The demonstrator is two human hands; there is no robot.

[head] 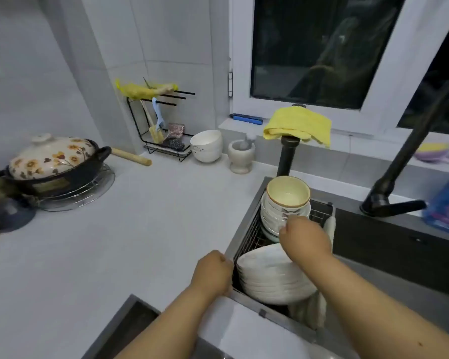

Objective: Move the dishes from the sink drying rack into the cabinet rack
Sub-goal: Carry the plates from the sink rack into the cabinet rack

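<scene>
The sink drying rack [319,216] is set in the sink's left end. A stack of white plates [272,278] lies at its near end, stacked bowls [287,206] at the far end. The bowls are gripped by the right hand [305,238]; the sink edge is held by the curled left hand [213,270].

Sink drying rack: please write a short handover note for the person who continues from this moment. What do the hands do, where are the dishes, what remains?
Left hand: fingers curled on the sink edge, beside the plates.
Right hand: at the side of the bowl stack, fingers hidden, so the grip is unclear.
Stacks of bowls and plates both sit in the drying rack.
Done: nothing visibly moved. Left: all dishes; the cabinet rack is out of view.
</scene>
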